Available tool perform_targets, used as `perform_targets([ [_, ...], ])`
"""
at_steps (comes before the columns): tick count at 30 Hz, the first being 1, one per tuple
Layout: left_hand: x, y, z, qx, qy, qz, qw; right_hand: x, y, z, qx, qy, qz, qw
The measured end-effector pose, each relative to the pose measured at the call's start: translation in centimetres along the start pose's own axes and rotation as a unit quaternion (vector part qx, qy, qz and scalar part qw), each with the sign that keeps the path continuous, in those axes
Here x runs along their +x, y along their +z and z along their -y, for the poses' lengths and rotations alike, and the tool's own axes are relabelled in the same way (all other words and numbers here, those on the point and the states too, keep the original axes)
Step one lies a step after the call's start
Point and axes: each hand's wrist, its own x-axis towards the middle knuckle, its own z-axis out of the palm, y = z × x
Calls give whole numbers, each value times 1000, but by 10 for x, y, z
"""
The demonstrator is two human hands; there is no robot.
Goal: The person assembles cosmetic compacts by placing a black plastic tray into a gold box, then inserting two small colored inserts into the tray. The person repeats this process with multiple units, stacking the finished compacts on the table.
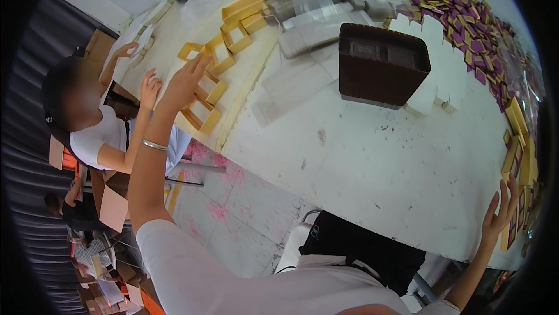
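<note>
My left hand (187,82) reaches out over the far left table with its fingers stretched. Just beneath and beside it lie several open yellow card box frames (201,118); whether the fingertips touch one I cannot tell. My right hand (498,215) is at the table's right edge, fingers spread and nothing held. Close to it stand yellow boxes (527,169), some with dark panels. A stack of dark brown plastic trays (375,85) stands upright in the middle of the white table (349,157).
Clear plastic sleeves (291,90) lie left of the trays, with more piled behind. White card pieces (451,76) stand to their right. Small purple and gold boxes (466,29) are heaped at the far right. A co-worker (96,134) sits at the left, hands over the adjoining table.
</note>
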Motion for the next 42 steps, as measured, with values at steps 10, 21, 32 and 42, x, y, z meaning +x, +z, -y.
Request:
perform_targets([
  [10,24,-14,-17,116,81,133,981,11,30,14,43,45,0,998],
  [21,36,-37,7,-7,58,100,993,8,37,15,56,85,-6,995],
  [32,88,-31,-22,-45,58,56,996,4,36,15,69,102,-4,992],
  [42,-3,-40,-45,-28,76,96,992,0,37,8,75,122,-9,990],
])
